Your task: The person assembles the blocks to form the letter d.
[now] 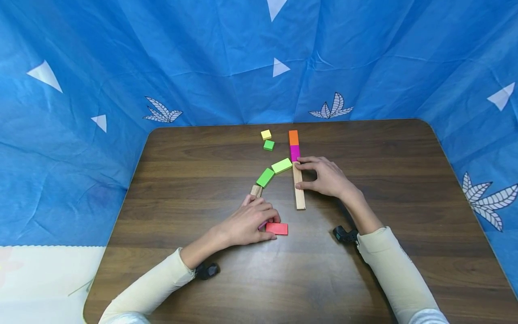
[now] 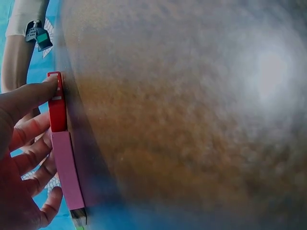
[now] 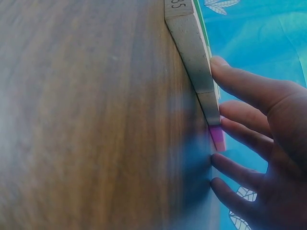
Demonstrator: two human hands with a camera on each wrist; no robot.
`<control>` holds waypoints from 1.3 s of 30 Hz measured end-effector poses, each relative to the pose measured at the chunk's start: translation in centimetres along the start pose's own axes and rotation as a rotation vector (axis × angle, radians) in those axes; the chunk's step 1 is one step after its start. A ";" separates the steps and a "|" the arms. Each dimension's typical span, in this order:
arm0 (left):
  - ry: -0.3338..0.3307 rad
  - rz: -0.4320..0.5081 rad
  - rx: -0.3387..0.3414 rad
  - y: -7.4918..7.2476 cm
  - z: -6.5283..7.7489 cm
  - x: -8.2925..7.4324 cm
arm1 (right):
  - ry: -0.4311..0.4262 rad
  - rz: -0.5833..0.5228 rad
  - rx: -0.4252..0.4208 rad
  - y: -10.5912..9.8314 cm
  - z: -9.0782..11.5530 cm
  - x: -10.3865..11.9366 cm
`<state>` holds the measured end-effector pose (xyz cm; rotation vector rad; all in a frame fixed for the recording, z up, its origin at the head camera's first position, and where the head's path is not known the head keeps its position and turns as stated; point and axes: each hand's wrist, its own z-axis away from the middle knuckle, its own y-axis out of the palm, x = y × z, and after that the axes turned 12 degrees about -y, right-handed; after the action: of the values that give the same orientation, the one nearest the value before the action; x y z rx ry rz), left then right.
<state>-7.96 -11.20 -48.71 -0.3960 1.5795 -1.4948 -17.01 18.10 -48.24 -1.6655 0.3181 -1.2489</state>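
Note:
My left hand pinches a red block by its long sides, thumb at the near side and fingertips at the far side. A purple block adjoins the red one in the left wrist view, mostly hidden under that hand from above. Beyond it are a wooden block, a green block and a lime block, forming a curve. My right hand touches the straight row of pale wooden blocks with thumb and fingers spread along it. A magenta block and an orange block continue that row.
A small yellow block and a small green block lie at the back, left of the straight row. The brown table ends at a blue patterned cloth. Black cameras hang below both wrists.

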 end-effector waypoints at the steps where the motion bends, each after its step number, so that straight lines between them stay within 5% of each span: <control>1: 0.002 0.006 0.004 -0.1 0.0 0.0 | -0.001 0.000 0.001 0.0 0.0 0.0; 13: -0.037 0.075 -0.107 -3.2 -0.5 3.4 | -0.002 0.004 0.010 0.0 0.2 -0.1; 20: -0.050 0.083 -0.070 -3.6 -0.8 5.2 | -0.003 -0.005 0.006 0.0 0.1 -0.1; 29: -0.097 0.136 -0.021 -3.7 -0.6 5.9 | -0.005 -0.003 0.005 -0.1 0.1 -0.1; 39: -0.075 0.185 -0.025 -3.3 -0.7 6.4 | 0.000 -0.010 0.002 0.0 0.2 -0.1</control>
<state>-13.14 -16.25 -48.25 -0.3074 1.5330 -1.3059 -16.94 18.27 -48.26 -1.6669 0.3089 -1.2565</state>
